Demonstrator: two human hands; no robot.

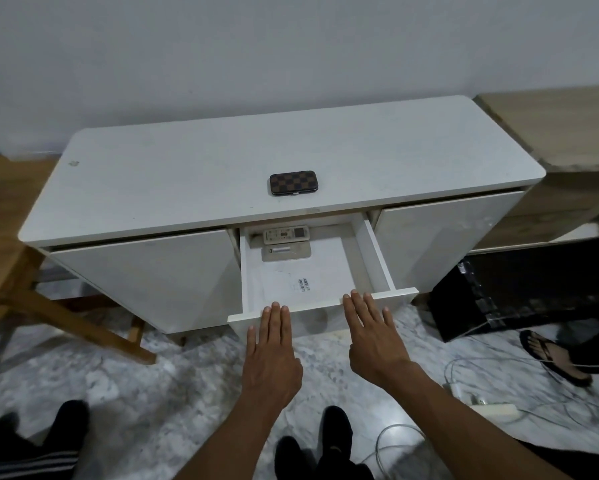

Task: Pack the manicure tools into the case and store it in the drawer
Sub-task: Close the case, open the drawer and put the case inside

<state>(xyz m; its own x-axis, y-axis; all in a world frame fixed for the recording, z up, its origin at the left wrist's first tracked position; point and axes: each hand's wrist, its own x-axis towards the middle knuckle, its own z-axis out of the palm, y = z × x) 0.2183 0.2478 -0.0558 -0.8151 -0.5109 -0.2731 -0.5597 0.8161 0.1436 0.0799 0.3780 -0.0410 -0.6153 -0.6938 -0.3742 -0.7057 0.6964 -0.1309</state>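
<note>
Brown-checked and closed, lying flat on the white table (187, 174): finding the case (294, 182) so, well beyond the fingertips of both hands, roughly straight ahead of the left hand (274, 344) and off to the inner side of the right hand (374, 336).

Holding nothing in either hand. Stretching the left hand's fingers straight and close together, tips at the front rim of the drawer (320, 305). Spreading the right hand's fingers a little, equally straight, tips lying over the same rim further along. Not being able to tell whether pressing on that rim or hovering just above it.

Looking into the drawer, standing open directly beyond the hands. Seeing a remote control (285, 234) at the far end, a second flat device (286, 252) just beside it on the near side, and a sheet of paper (284, 282) with a barcode between those and the fingertips.

Judging the packing as probably finished, going by the shut case and no loose tools in view. Judging the storing as not yet done. Remaining, by that reading: reaching past the open drawer up to the table, gripping the case, lowering it into the free space ahead of the right hand, then pushing the drawer closed.
</note>
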